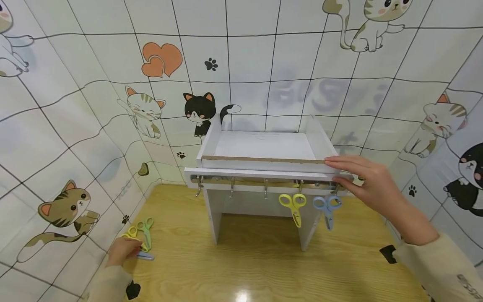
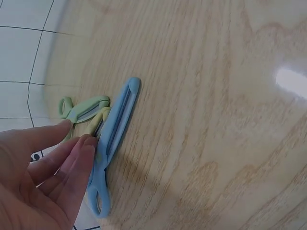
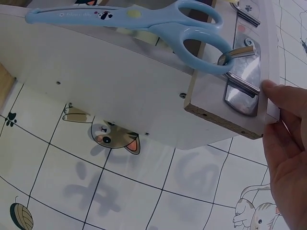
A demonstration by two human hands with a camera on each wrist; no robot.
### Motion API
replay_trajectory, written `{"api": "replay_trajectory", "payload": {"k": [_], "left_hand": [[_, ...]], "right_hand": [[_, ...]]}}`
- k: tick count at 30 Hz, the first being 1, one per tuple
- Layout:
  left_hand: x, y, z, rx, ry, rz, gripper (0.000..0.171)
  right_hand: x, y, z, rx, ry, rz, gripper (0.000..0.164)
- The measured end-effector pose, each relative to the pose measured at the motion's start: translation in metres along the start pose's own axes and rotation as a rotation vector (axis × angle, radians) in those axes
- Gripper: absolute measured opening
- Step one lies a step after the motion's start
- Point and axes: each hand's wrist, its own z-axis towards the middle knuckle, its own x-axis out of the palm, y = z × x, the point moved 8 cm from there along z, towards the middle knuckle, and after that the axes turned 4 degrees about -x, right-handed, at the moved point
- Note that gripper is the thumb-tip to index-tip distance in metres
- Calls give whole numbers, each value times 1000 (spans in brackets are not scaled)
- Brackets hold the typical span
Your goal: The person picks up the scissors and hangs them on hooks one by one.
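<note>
My right hand (image 1: 367, 178) holds the right front corner of a white shelf unit (image 1: 264, 172), fingers along the top edge and thumb lower at the front rail. Several metal hooks (image 1: 266, 188) line that rail. Yellow scissors (image 1: 296, 214) hang from one hook. Blue scissors (image 3: 144, 21) hang by a finger loop from the end hook, beside my right thumb. Low on the left, my left hand (image 2: 45, 177) reaches over scissors lying on the table, thumb and fingers apart. Its fingertips are at the blue scissors (image 2: 115, 124) and yellow scissors (image 2: 98, 122); green scissors (image 2: 86, 110) lie by the thumb.
The shelf unit stands on a wood-grain table (image 1: 256, 268), with an open tray-like top (image 1: 264, 144) and two side panels below. White tile-patterned walls (image 1: 249, 58) printed with cats enclose the table at the back and both sides.
</note>
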Motion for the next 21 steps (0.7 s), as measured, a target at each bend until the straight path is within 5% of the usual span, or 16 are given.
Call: {"api": "replay_trajectory", "payload": {"k": [5, 10, 15, 21], "left_hand": [[0, -1, -4, -5, -37, -43, 26], [2, -12, -14, 9, -100, 108, 35], [10, -21, -15, 46, -120, 264, 33], [14, -25, -13, 86, -148, 306, 21]], "right_hand": [[1, 3, 2, -4, -5, -8, 37], [2, 6, 4, 8, -3, -27, 70], [3, 7, 3, 29, 5, -33, 68], [3, 8, 2, 36, 2, -37, 69]]}}
